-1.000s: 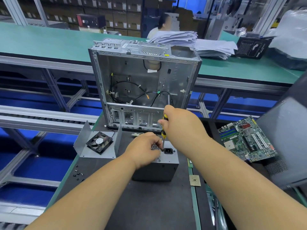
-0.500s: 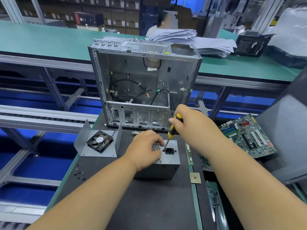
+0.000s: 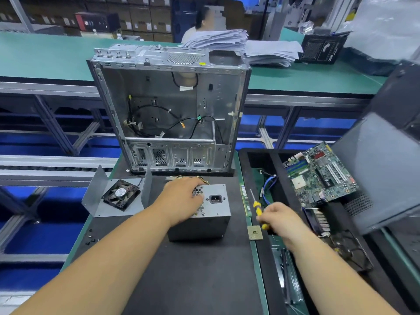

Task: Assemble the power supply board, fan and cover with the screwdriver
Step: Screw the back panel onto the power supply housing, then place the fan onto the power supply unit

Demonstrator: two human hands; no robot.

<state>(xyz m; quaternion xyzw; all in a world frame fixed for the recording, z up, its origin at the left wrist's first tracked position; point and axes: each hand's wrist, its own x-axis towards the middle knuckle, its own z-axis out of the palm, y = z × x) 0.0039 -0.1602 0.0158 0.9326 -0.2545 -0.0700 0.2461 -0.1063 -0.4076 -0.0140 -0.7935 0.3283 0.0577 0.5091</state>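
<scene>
Your left hand (image 3: 184, 198) lies palm-down on the top of the power supply (image 3: 204, 214), fingers loosely curved over its vent grille, pressing rather than gripping. Your right hand (image 3: 280, 220) has its fingers curled around the yellow handle of the screwdriver (image 3: 258, 209), the shaft pointing up and away from you, above the edge of the black tray (image 3: 263, 258) to the right of the supply.

The supply sits on a dark mat (image 3: 181, 269) on the green bench. Behind it stands the open metal case (image 3: 170, 105) (loose cables inside); to the left the fan (image 3: 120, 194) lies on a folded metal bracket (image 3: 97, 192). A motherboard (image 3: 318, 173) rests tilted on the right, and a small square chip (image 3: 255, 232) lies just below your right hand.

Half a second ago the screwdriver tip stood at the supply's top beside the socket; you have since drawn it off to the right, while your left hand has stayed put.
</scene>
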